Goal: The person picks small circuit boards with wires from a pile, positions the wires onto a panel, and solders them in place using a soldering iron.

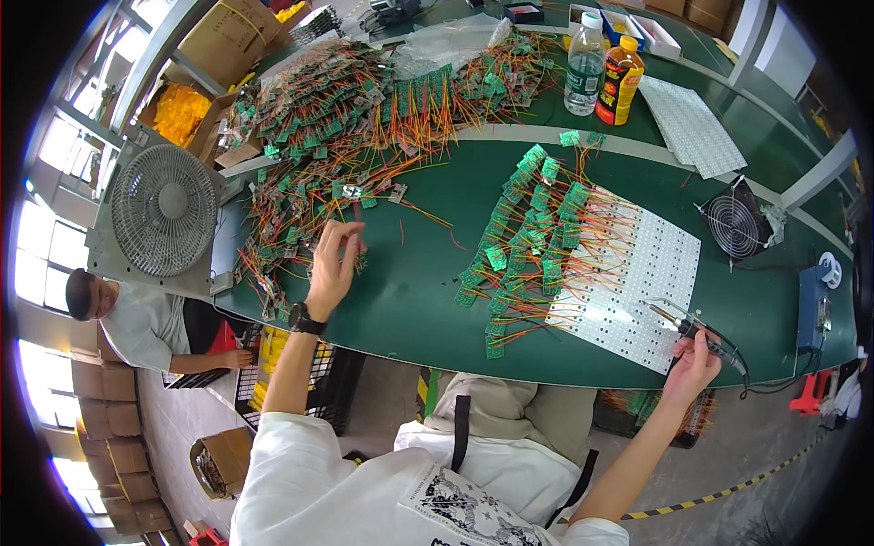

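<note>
My left hand [333,271], with a black watch on its wrist, reaches to the near edge of a loose heap of small green circuit boards [300,209] with red and yellow wires. Its fingers are bent and look apart; I cannot make out anything between them. My right hand [694,369] grips a soldering iron [713,340], its tip pointing left over a white perforated board [628,273]. A thin metal piece runs beside the tip, and a black cable trails behind. Rows of wired circuit boards [510,246] lie along the white board's left side, their wires stretching across it.
A large fan [168,209] stands at the left and a small black fan [734,224] at the right. Behind are a water bottle [584,68], a drink bottle [621,82] and white sheets [694,126]. A blue soldering station [813,308] stands at right. Another person [150,323] sits at left.
</note>
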The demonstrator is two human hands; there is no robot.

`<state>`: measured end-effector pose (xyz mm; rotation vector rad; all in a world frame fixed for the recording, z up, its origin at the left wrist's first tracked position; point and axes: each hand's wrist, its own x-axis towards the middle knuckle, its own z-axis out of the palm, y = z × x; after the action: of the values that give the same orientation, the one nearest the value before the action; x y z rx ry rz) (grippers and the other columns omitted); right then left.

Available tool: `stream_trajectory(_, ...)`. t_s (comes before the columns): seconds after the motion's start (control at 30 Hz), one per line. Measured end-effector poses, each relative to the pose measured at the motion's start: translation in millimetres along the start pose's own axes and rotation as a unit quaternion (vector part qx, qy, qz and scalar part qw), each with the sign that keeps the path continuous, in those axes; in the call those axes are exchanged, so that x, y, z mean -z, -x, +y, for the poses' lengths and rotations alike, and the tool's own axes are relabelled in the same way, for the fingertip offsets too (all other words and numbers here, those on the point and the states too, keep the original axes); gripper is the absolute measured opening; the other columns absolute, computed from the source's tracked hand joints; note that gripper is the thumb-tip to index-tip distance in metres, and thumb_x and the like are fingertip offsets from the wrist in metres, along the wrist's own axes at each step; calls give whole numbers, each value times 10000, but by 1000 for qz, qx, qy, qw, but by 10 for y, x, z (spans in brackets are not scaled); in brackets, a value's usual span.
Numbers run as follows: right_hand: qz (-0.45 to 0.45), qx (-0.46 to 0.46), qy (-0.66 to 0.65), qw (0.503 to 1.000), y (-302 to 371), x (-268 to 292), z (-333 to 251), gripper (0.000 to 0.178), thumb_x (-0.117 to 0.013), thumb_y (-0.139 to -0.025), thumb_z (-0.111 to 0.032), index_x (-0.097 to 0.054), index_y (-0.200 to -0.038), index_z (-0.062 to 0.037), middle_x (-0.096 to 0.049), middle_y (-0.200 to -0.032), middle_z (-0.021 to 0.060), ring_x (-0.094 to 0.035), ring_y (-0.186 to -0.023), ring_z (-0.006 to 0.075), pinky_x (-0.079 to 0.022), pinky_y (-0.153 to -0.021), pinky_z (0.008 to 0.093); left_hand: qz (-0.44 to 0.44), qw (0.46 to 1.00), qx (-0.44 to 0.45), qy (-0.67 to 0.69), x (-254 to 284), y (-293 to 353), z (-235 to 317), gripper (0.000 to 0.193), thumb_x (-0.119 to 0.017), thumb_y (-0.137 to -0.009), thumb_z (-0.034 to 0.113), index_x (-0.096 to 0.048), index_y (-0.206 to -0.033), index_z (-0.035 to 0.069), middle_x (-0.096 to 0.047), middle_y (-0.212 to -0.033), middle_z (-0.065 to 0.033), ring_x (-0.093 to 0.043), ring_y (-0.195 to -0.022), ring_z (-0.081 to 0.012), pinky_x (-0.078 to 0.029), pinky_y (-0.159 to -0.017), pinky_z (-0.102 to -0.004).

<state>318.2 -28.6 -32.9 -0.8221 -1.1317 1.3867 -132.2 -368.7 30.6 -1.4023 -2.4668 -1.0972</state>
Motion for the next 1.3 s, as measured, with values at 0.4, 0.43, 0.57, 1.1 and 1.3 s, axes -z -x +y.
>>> stream_trajectory(0.4, 10, 2, 5, 1000, 44, -115, -37, 185, -634, -941, -105, -647, -1059, 36, -674, -821, 76, -592, -602, 112, -439, -528, 240, 107, 946, 143, 271, -353, -187, 520, 174, -587, -995, 60, -652, -1124, -37, -666, -883, -96, -682, -618, -142, -504, -498, -212)
stream_trajectory(0.43, 15, 3, 3, 1000, 48, -128, -40, 181, -635, -941, -106, -648, -1054, 35, -672, -817, 76, -593, -600, 114, -437, -525, 241, 106, 946, 143, 273, -351, -221, 645, 174, -587, -995, 60, -652, -1124, -37, -666, -883, -96, -682, -618, -142, -504, -498, -212)
stream_trajectory(0.57, -10, 4, 0, 1000, 24, 20, -15, 191, -631, -947, -111, -634, -1064, 39, -679, -851, 81, -597, -609, 117, -440, -521, 248, -35, 924, 76, 374, -540, -261, 1204, 132, -566, -954, -49, -688, -1003, -59, -679, -864, -104, -714, -660, -181, -555, -521, -227)
stream_trajectory(1.1, 10, 3, -5, 1000, 32, -84, -50, 171, -630, -944, -95, -623, -1045, 43, -675, -924, 99, -599, -626, 125, -445, -510, 255, -398, 785, -37, 473, -1774, -622, 2105, 158, -616, -985, 106, -709, -1018, -17, -688, -765, -65, -632, -598, -93, -516, -545, -246)
stream_trajectory(1.3, 7, 2, 9, 1000, 42, -97, -69, 171, -629, -948, -105, -616, -1041, 37, -673, -905, 93, -590, -619, 119, -435, -507, 254, -340, 844, -211, 358, -1817, -768, 2037, 112, -672, -911, 89, -725, -950, -1, -693, -762, -98, -666, -627, -191, -528, -586, -314)
